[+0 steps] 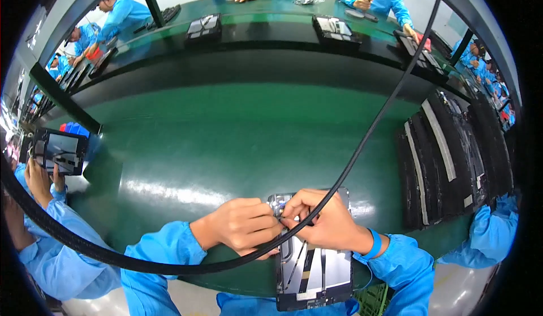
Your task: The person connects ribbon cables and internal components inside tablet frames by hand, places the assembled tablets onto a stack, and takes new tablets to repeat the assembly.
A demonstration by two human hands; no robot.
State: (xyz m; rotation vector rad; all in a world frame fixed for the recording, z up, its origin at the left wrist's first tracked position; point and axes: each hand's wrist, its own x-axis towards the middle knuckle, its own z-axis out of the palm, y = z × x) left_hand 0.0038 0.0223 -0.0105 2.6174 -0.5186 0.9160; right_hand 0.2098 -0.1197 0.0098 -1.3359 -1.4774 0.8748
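Note:
An opened tablet (pixel 339 271) with a black frame, a pale inside and dark flat cables lies at the near edge of the green table, in front of me. Over its upper part, my left hand (pixel 242 225) and my right hand (pixel 325 223) meet with fingertips almost touching. Both are closed in a pinch. Whatever sits between the fingertips is too small and too covered to make out. A blue band (pixel 373 243) circles my right wrist, and a thin blue cord runs down from near it.
A thick black cable (pixel 362 152) arcs across the view, in front of my hands. Black padded trays (pixel 447 158) stand stacked at the right. On the left, a co-worker holds another opened tablet (pixel 59 151). More tablets (pixel 203 26) lie on the raised far bench, where other people work.

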